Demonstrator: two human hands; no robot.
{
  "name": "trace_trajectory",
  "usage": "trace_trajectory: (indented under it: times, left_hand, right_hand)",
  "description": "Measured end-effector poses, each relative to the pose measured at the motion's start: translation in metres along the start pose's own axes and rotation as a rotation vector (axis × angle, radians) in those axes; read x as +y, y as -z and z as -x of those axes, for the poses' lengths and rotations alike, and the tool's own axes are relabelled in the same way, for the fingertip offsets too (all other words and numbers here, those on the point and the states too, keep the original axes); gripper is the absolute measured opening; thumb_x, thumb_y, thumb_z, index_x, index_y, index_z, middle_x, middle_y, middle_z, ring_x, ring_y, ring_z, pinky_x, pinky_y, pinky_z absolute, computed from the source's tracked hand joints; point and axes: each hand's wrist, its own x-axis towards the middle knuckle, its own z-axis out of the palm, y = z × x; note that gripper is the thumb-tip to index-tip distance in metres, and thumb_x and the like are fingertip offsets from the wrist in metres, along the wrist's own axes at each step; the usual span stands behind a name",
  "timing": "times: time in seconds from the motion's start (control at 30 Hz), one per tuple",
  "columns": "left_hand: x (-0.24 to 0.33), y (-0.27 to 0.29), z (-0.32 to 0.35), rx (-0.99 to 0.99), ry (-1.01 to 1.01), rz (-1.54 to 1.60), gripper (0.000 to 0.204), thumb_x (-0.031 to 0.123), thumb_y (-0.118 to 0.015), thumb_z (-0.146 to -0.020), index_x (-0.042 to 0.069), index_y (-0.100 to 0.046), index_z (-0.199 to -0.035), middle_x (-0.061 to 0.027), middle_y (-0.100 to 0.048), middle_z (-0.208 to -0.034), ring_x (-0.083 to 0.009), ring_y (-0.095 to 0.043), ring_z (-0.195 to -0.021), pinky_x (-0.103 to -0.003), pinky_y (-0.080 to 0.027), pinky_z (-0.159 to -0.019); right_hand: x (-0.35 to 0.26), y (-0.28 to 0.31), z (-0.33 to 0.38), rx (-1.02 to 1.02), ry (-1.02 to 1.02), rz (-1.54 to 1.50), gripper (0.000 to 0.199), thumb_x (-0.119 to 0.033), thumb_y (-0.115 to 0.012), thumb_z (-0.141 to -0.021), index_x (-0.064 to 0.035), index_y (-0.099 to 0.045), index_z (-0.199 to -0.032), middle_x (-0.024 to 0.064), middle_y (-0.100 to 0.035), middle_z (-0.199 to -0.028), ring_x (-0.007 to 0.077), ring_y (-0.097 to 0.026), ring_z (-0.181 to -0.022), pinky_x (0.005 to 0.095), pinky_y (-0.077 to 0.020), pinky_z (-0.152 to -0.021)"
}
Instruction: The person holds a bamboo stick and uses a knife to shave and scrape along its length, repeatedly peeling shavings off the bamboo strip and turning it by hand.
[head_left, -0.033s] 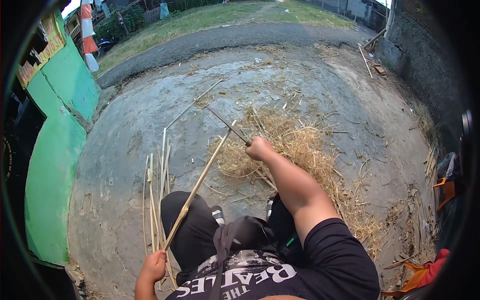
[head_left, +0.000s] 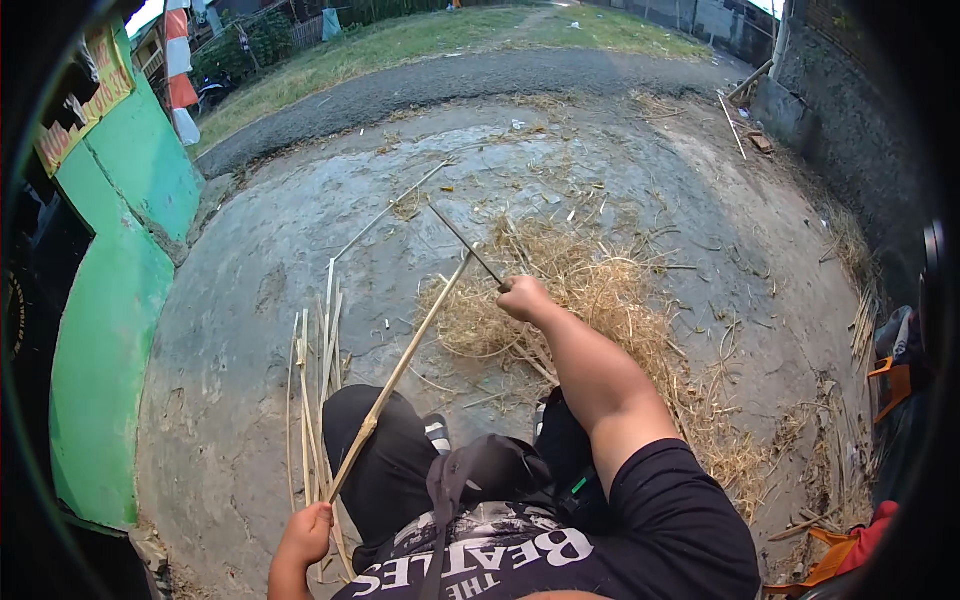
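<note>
My left hand (head_left: 303, 536) is closed around the lower end of a pale bamboo strip (head_left: 421, 340). From there the strip slants up and right across my left knee, with a knotty joint near the knee. Stretched out ahead, my right hand (head_left: 524, 298) grips a knife (head_left: 466, 242) by its handle, which the fingers mostly hide. Its narrow dark blade points up and left and crosses the strip's far tip; whether the edge bites into it cannot be made out. Several more bamboo strips (head_left: 325, 345) lie on the ground by my left leg, some passing behind my left hand.
A heap of thin shavings (head_left: 590, 290) covers the concrete (head_left: 240, 330) beyond my feet and trails to the right. One long thin strip (head_left: 388, 208) lies farther off. A green wall (head_left: 110, 370) stands left, a grey wall (head_left: 850, 130) right. An orange-and-red item (head_left: 850, 550) is at lower right.
The knife and the strip's far tip have shifted slightly to the right. The blade's angle is a little steeper. My left hand has hardly moved.
</note>
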Motion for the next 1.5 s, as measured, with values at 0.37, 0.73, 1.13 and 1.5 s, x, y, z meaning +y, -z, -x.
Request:
trace_trajectory:
  times: [0.37, 0.73, 1.13, 1.5]
  left_hand:
    - [0.028, 0.005, -0.041, 0.161, -0.183, -0.003, 0.055, 0.048, -0.047, -0.108, 0.002, -0.063, -0.084, -0.0047, -0.056, -0.064, -0.0163, -0.056, -0.063, -0.033, -0.045, -0.060]
    - [0.194, 0.117, -0.198, 0.775, -0.773, 0.604, 0.044, 0.050, -0.043, -0.110, 0.008, -0.054, -0.110, 0.0068, -0.034, -0.073, -0.0030, -0.030, -0.059, -0.021, -0.025, -0.050]
    - [0.255, -0.028, -0.211, 0.575, -0.981, 0.964, 0.047, 0.055, -0.037, -0.109, 0.010, -0.047, -0.117, -0.0001, -0.044, -0.077, -0.0124, -0.049, -0.064, -0.033, -0.051, -0.065]
    - [0.237, -0.049, -0.214, 0.503, -0.937, 1.051, 0.042, 0.045, -0.034, -0.112, 0.005, -0.047, -0.118, -0.0057, -0.058, -0.087, -0.0165, -0.062, -0.080, -0.032, -0.051, -0.081]
  right_hand:
    - [-0.043, 0.000, 0.028, 0.093, 0.356, -0.510, 0.027, -0.021, -0.075, -0.081, -0.0022, -0.068, -0.100, 0.0068, -0.070, -0.082, 0.0150, -0.062, -0.074, 0.0328, -0.0502, -0.071]
    - [-0.059, -0.011, 0.038, 0.034, 0.493, -0.668, 0.024, -0.020, -0.078, -0.086, -0.0033, -0.066, -0.099, 0.0032, -0.067, -0.078, 0.0109, -0.057, -0.074, 0.0312, -0.0483, -0.069]
    - [-0.075, -0.015, 0.073, -0.234, 0.578, -0.770, 0.020, -0.014, -0.078, -0.089, -0.0023, -0.069, -0.103, 0.0036, -0.072, -0.092, 0.0112, -0.066, -0.086, 0.0290, -0.0531, -0.078]
    - [-0.080, -0.022, 0.084, -0.362, 0.518, -0.621, 0.020, -0.007, -0.078, -0.085, -0.0048, -0.068, -0.103, -0.0032, -0.063, -0.084, 0.0058, -0.057, -0.072, 0.0252, -0.0473, -0.064]
